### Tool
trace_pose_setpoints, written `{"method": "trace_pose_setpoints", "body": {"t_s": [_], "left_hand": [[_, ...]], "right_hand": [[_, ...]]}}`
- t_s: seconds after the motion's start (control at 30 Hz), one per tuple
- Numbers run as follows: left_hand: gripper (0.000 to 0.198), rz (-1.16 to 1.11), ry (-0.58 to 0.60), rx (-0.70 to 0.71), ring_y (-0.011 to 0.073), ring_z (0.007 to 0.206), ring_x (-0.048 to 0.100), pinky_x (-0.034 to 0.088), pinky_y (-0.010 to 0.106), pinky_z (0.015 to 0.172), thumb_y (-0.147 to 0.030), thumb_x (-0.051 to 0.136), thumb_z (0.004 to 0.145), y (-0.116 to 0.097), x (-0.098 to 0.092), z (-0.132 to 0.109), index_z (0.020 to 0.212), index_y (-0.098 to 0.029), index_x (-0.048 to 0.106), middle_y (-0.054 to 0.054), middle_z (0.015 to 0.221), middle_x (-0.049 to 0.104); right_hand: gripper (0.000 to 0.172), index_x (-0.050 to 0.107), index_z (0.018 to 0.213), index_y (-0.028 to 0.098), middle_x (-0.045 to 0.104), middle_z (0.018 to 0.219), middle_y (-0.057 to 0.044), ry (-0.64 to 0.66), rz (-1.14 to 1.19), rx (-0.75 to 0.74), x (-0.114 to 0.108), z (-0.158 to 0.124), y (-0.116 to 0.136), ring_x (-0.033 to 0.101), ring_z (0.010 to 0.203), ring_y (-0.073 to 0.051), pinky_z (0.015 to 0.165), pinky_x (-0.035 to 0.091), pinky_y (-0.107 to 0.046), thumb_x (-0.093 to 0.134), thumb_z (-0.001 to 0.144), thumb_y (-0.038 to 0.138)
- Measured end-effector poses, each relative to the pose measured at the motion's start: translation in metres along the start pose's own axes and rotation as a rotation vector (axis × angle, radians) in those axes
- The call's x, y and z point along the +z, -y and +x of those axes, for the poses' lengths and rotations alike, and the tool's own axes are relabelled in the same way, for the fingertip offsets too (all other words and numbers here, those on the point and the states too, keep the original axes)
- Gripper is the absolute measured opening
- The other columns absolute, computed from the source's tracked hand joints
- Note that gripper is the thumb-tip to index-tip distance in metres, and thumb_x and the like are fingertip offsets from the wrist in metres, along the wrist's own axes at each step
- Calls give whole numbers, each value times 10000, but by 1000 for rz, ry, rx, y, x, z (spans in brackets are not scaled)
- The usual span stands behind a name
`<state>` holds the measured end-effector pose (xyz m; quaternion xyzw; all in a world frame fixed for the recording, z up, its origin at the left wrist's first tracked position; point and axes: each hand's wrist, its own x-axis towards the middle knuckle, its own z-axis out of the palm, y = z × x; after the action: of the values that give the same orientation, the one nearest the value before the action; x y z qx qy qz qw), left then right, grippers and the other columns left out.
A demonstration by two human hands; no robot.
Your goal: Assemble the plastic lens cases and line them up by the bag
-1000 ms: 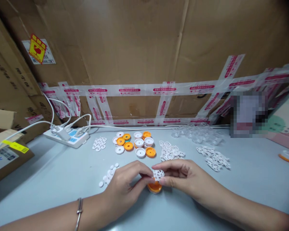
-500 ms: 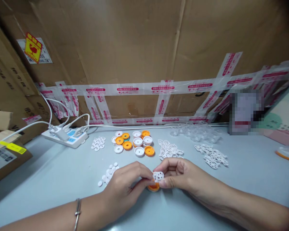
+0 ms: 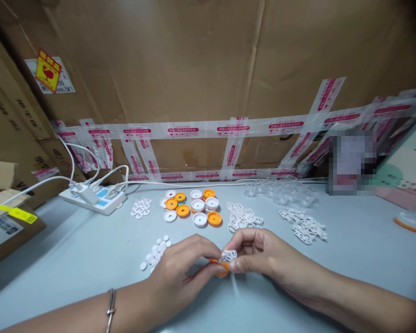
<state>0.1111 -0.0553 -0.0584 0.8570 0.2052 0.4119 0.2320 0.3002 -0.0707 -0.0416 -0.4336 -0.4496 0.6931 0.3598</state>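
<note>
Near the front middle of the table, my left hand is closed, its thumb and forefinger gripping a small orange round cup. Facing it, my right hand pinches a white openwork plastic piece right above the cup. Fingers of both hands cover part of the two pieces, so whether they touch is hard to tell. Beyond the right hand lies a heap of similar white openwork pieces. Small white discs are spread behind my left hand.
Orange and white round cups stand in a group. Further right are clear plastic parts and more white openwork pieces. Small white parts lie beside a power strip with cables. A large cardboard box rises behind.
The white openwork piece has tipped from facing me to a flatter angle above the orange cup. More of the orange cup shows between my fingers, and both hands stay nearly in place.
</note>
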Motion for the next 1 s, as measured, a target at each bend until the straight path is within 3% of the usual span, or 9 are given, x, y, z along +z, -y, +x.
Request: {"method": "trace_pose_setpoints", "body": {"t_s": [0.13, 0.33, 0.5, 0.57, 0.63, 0.77, 0.83, 0.9, 1.0], "left_hand": [[66, 4, -26, -105, 124, 710, 617, 503, 219, 656, -128, 591, 812, 0, 0, 0, 873, -149, 601, 48, 774, 657], [67, -19, -28, -197, 98, 646, 614, 504, 182, 616, -106, 590, 790, -2, 1, 1, 831, -153, 615, 21, 724, 659], [43, -76, -58, -267, 108, 644, 611, 514, 206, 620, -131, 573, 794, -1, 0, 2, 803, -156, 608, 21, 718, 654], [33, -115, -102, -334, 114, 674, 613, 521, 216, 645, -142, 571, 797, 2, 0, 4, 800, -158, 599, 22, 741, 650], [15, -158, -153, -405, 121, 706, 616, 528, 226, 669, -156, 580, 791, 5, 0, 5, 796, -157, 594, 25, 764, 645], [29, -227, -204, -478, 125, 700, 613, 534, 231, 662, -177, 602, 766, 8, 0, 7, 774, -151, 592, 27, 755, 635], [34, -238, -205, -480, 123, 696, 610, 532, 227, 656, -179, 601, 764, 8, 0, 8, 777, -150, 591, 26, 753, 631], [39, -240, -200, -481, 121, 699, 608, 531, 226, 660, -184, 601, 765, 8, 0, 8, 780, -150, 590, 24, 753, 628], [36, -236, -192, -481, 119, 703, 607, 529, 227, 674, -180, 602, 765, 7, 0, 8, 780, -150, 591, 22, 755, 626]], "right_hand": [[233, 614, 650, 175, 658, 636, 22, -50, -108, -125, -1, 0, -1, 618, 647, -138, 660, 454, -262, 798, 520, 235], [35, 657, 651, 194, 645, 702, -8, -159, -446, -385, -1, -3, -5, 601, 716, -164, 703, 454, -300, 676, 671, 217], [81, 674, 803, 220, 668, 824, -36, -96, -621, -583, 0, -6, -4, 613, 793, -172, 758, 472, -319, 605, 762, 229], [200, 651, 939, 238, 664, 943, -42, -93, -613, -568, -4, -5, 1, 618, 838, -177, 797, 478, -329, 634, 741, 244], [307, 613, 1021, 241, 656, 998, -48, -173, -550, -516, -12, -1, 9, 624, 851, -184, 807, 483, -339, 661, 725, 307], [323, 620, 884, 184, 671, 840, -55, -453, -415, -484, -42, 13, 29, 623, 796, -192, 756, 485, -329, 633, 725, 465], [338, 618, 813, 171, 655, 782, -45, -510, -464, -490, -60, 20, 38, 610, 744, -177, 730, 473, -313, 629, 714, 494], [321, 629, 748, 167, 644, 724, -38, -434, -646, -407, -78, 24, 44, 592, 700, -173, 677, 457, -298, 652, 687, 480], [224, 656, 724, 173, 653, 702, -36, -193, -945, -207, -97, 24, 51, 576, 667, -179, 615, 430, -289, 674, 667, 390]]}}
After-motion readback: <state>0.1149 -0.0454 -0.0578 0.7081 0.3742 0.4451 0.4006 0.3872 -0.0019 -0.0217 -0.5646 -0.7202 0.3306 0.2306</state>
